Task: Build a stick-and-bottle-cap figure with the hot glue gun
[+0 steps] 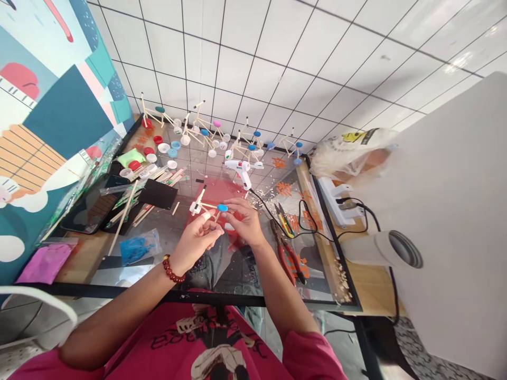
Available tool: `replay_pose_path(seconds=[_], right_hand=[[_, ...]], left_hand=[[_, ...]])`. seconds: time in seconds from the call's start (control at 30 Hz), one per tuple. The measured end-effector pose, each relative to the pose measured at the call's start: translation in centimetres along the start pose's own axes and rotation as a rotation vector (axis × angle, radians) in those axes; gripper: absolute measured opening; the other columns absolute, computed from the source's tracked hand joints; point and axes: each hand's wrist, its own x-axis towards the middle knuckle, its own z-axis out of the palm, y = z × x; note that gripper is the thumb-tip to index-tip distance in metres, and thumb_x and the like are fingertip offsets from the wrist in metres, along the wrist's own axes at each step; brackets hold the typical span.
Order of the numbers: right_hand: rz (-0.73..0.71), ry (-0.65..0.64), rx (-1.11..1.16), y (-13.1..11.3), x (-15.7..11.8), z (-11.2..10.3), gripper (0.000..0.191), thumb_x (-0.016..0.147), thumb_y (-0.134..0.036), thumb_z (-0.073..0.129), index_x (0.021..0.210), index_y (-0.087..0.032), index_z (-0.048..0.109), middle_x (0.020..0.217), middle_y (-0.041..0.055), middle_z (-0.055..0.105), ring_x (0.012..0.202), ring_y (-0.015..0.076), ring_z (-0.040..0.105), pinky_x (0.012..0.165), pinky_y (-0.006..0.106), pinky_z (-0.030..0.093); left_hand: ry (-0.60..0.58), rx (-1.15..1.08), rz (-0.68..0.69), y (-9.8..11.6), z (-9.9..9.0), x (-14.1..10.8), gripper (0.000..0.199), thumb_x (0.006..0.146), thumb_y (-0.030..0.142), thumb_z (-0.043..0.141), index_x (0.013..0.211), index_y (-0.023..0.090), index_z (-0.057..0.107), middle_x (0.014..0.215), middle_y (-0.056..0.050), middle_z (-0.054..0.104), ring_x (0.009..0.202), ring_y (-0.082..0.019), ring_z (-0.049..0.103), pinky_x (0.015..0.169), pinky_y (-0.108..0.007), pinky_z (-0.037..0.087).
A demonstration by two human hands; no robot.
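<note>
A small tricycle model [204, 205] made of wooden sticks is held up between my hands above the table. It has a blue oval seat [222, 208], a black-tipped upright stick and white bottle-cap wheels. My right hand [243, 219] grips the model by its seat end, fingers and thumb around it. My left hand [200, 232] is curled just below the frame, its index finger against the sticks. Whatever its thumb and fingers may pinch is too small to make out. Behind the model, a white glue gun [240, 170] lies on the glass tabletop.
Similar stick models [202, 124] stand along the tiled wall. Bottle caps [163, 148], loose sticks [130, 208], a black card [158, 193] and a phone [93, 208] lie left. Red-handled pliers [287, 253], yellow-green cutters [284, 220] and the glue gun's cord [269, 214] lie right, near a power strip [336, 201].
</note>
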Motion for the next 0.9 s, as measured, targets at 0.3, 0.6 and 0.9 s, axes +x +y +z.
replay_pose_path(seconds=[0.3, 0.6, 0.9], right_hand=[[-0.007, 0.028, 0.033, -0.2, 0.0, 0.6, 0.014, 0.089, -0.036, 0.073, 0.1, -0.028, 0.078, 0.105, 0.0055, 0.077, 0.102, 0.0214, 0.07, 0.099, 0.042, 0.054], [0.022, 0.026, -0.017, -0.5, -0.3, 0.4, 0.031, 0.084, -0.036, 0.079, 0.113, -0.026, 0.075, 0.112, 0.0082, 0.076, 0.108, 0.0233, 0.068, 0.103, 0.043, 0.052], [-0.032, 0.034, -0.025, -0.9, -0.3, -0.1, 0.029, 0.087, -0.036, 0.077, 0.114, -0.027, 0.075, 0.113, 0.0083, 0.076, 0.109, 0.0236, 0.068, 0.103, 0.044, 0.051]], left_hand=[[-0.039, 0.019, 0.039, -0.2, 0.1, 0.6, 0.074, 0.074, 0.035, 0.078, 0.14, 0.014, 0.053, 0.082, 0.0, 0.064, 0.058, -0.008, 0.047, 0.051, -0.023, 0.036], [-0.007, 0.001, 0.037, -0.3, 0.1, 0.7, 0.067, 0.073, 0.036, 0.078, 0.133, 0.014, 0.057, 0.081, 0.0, 0.064, 0.056, -0.007, 0.046, 0.05, -0.022, 0.036], [0.07, 0.444, 0.271, -0.8, -0.4, -1.4, 0.064, 0.087, 0.03, 0.062, 0.148, 0.017, 0.047, 0.086, 0.0, 0.066, 0.058, -0.01, 0.05, 0.058, -0.025, 0.043]])
